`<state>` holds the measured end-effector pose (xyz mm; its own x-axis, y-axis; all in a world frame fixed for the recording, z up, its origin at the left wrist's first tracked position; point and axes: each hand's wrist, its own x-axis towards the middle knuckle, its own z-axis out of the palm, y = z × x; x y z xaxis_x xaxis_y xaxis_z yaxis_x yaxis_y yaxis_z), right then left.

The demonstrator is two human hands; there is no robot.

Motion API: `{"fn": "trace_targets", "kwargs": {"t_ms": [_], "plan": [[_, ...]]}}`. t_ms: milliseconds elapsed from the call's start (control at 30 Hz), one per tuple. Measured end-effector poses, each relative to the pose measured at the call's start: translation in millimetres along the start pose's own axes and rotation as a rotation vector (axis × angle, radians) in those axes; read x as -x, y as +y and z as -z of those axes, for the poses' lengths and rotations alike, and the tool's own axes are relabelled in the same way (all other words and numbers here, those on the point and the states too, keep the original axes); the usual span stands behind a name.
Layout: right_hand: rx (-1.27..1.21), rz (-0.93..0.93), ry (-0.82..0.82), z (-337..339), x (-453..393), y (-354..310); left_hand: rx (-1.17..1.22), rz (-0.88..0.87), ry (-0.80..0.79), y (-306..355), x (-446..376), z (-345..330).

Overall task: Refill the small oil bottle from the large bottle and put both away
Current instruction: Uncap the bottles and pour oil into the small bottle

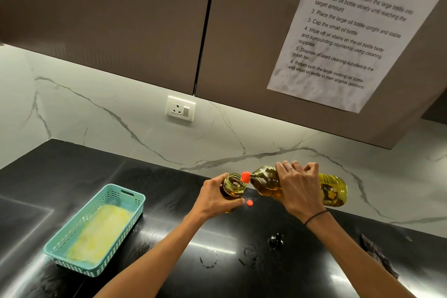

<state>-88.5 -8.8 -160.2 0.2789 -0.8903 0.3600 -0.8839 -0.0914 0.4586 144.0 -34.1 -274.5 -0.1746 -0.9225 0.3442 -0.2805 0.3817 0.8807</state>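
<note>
My left hand [216,197] grips the small oil bottle [233,186], open-mouthed and tilted a little toward the right, over the black countertop [169,201]. My right hand [296,189] holds the large oil bottle [335,190] almost horizontal, its orange spout [245,176] at the small bottle's rim. The large bottle holds yellow oil and has a yellow label. A small orange cap [249,203] lies on the counter just below the two bottles. A small black cap [276,241] sits nearer to me.
A teal plastic basket [60,244] with a yellow cloth [101,232] inside stands at the left. Oil ring marks [209,259] smear the counter in front. A dark cloth [378,255] lies at the right. Cabinets hang overhead with a paper sheet [350,31]; a wall socket [181,108] is behind.
</note>
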Motion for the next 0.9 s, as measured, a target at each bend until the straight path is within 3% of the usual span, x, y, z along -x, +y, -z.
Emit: {"fn": "trace_targets", "kwargs": {"t_ms": [900], "plan": [[-0.002, 0.006, 0.01, -6.6, -2.2, 1.3, 0.001, 0.01, -0.008, -3.0, -4.4, -2.8]]}}
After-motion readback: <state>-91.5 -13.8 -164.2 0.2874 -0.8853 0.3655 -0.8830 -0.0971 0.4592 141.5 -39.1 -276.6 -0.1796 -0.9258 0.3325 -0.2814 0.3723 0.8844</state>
